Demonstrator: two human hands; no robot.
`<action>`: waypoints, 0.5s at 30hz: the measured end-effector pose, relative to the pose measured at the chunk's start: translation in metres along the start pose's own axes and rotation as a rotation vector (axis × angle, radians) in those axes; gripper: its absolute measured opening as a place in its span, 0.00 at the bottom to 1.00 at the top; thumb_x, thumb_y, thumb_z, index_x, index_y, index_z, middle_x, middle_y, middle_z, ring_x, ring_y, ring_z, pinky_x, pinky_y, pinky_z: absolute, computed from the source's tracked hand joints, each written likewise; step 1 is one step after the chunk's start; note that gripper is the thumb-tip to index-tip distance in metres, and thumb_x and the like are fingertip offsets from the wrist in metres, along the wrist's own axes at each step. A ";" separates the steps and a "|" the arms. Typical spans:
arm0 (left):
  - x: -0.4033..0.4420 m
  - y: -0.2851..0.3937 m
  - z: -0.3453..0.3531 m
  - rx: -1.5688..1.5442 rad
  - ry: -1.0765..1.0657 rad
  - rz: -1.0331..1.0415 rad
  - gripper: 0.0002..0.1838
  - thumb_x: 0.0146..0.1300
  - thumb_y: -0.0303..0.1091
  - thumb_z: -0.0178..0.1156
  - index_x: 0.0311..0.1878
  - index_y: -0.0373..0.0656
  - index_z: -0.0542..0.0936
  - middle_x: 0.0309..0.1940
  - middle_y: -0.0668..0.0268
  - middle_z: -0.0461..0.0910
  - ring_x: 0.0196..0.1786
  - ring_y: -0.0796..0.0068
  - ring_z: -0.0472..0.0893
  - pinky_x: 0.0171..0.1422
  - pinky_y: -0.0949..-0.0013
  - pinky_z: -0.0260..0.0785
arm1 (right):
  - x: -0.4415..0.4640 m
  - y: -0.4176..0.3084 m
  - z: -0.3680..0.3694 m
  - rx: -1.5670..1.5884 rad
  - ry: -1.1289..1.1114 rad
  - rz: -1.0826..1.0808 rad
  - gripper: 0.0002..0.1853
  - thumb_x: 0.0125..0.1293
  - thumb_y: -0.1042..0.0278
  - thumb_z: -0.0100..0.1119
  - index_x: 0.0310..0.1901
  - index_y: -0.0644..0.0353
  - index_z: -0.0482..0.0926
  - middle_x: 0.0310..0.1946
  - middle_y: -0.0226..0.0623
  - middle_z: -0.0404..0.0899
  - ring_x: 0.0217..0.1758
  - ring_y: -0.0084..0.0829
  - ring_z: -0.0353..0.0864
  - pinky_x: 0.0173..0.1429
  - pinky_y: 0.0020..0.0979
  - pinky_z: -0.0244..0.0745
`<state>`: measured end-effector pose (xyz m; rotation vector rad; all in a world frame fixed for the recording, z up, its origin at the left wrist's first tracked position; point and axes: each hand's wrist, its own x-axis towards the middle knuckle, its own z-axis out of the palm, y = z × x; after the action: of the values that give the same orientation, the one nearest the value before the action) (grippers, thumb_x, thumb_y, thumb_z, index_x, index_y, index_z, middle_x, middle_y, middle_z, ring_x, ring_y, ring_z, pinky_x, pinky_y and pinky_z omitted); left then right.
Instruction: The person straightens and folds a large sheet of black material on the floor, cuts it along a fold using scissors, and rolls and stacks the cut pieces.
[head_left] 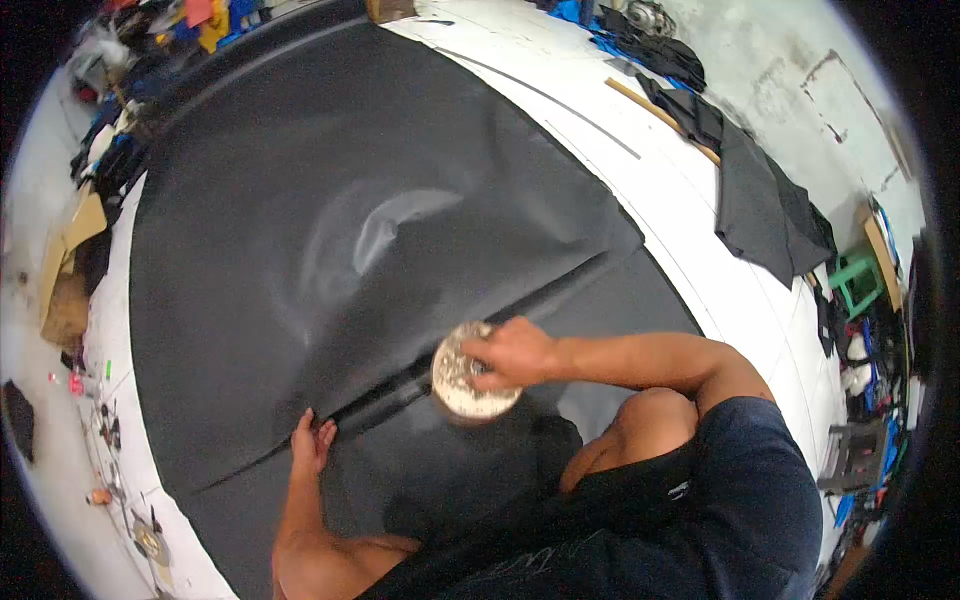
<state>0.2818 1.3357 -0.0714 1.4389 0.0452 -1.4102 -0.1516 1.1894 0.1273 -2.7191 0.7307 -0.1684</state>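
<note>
Although the right hand (515,352) and left hand (315,440) both work along one line, only the right carries anything. Its fingers are curled down onto a round pale object (460,395), gripping from the top; motion blur hides exactly what they pinch. Left fingers are loosely extended, grasping nothing clearly; can't tell how hard they press.

Nearest the body: bent knee (655,415) below the right forearm, dark shirt (640,530) under that. Key relation: a fold (395,384) in the black sheet (250,250), long axis slanting from lower left to upper right. Left fingertips sit at its lower-left stretch; the round object lies up-right of them, overlapping the fold's middle in this view. Whether it presses on the fold or sits just beside it, can't tell. Right hand is nearer the fold's upper-right end, left hand nearer the lower-left end.

Past the fold, the sheet spreads wide with a shiny wrinkle. Beyond its right edge: white surface (690,250), wooden strip (640,103), dark cloth (765,210), then green stool (857,283).
</note>
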 end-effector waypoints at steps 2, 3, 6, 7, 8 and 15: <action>-0.008 -0.006 0.006 0.033 0.061 0.056 0.30 0.67 0.41 0.63 0.62 0.31 0.65 0.47 0.53 0.75 0.44 0.60 0.80 0.43 0.64 0.79 | -0.013 -0.013 0.009 0.078 -0.089 -0.004 0.22 0.63 0.44 0.58 0.45 0.55 0.73 0.18 0.48 0.77 0.23 0.50 0.81 0.27 0.48 0.76; -0.007 -0.008 0.004 0.050 0.052 0.043 0.30 0.67 0.41 0.63 0.62 0.31 0.65 0.47 0.53 0.75 0.44 0.60 0.80 0.43 0.64 0.79 | -0.019 -0.019 0.016 0.126 -0.119 -0.026 0.22 0.63 0.44 0.57 0.45 0.55 0.73 0.18 0.48 0.77 0.24 0.50 0.81 0.28 0.49 0.75; 0.000 -0.014 0.004 0.066 0.123 0.076 0.28 0.66 0.40 0.64 0.59 0.30 0.68 0.45 0.55 0.75 0.42 0.61 0.81 0.43 0.64 0.79 | -0.025 -0.033 0.017 0.163 -0.361 -0.035 0.27 0.61 0.45 0.57 0.54 0.56 0.72 0.23 0.49 0.81 0.30 0.55 0.82 0.34 0.53 0.77; -0.008 -0.013 0.008 0.068 0.139 0.107 0.26 0.65 0.40 0.65 0.56 0.30 0.69 0.43 0.56 0.75 0.41 0.61 0.82 0.43 0.64 0.79 | -0.029 -0.033 0.021 0.190 -0.353 -0.071 0.26 0.60 0.45 0.57 0.53 0.56 0.73 0.24 0.48 0.81 0.30 0.55 0.82 0.33 0.54 0.77; -0.013 -0.011 0.012 0.070 0.153 0.140 0.25 0.65 0.40 0.65 0.54 0.29 0.70 0.41 0.57 0.75 0.40 0.62 0.82 0.43 0.65 0.79 | -0.031 -0.033 0.022 0.200 -0.357 -0.059 0.26 0.60 0.45 0.57 0.53 0.56 0.73 0.24 0.48 0.81 0.30 0.55 0.82 0.33 0.54 0.77; -0.001 -0.018 -0.004 0.164 0.174 0.159 0.29 0.63 0.44 0.67 0.53 0.28 0.70 0.38 0.58 0.76 0.39 0.64 0.82 0.43 0.66 0.79 | -0.014 0.012 0.004 0.622 -0.429 0.118 0.28 0.54 0.37 0.68 0.41 0.57 0.81 0.36 0.45 0.84 0.40 0.46 0.84 0.43 0.45 0.77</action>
<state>0.2729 1.3467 -0.0827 1.6607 -0.0745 -1.1787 -0.1682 1.1877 0.1191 -2.0178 0.5838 0.1844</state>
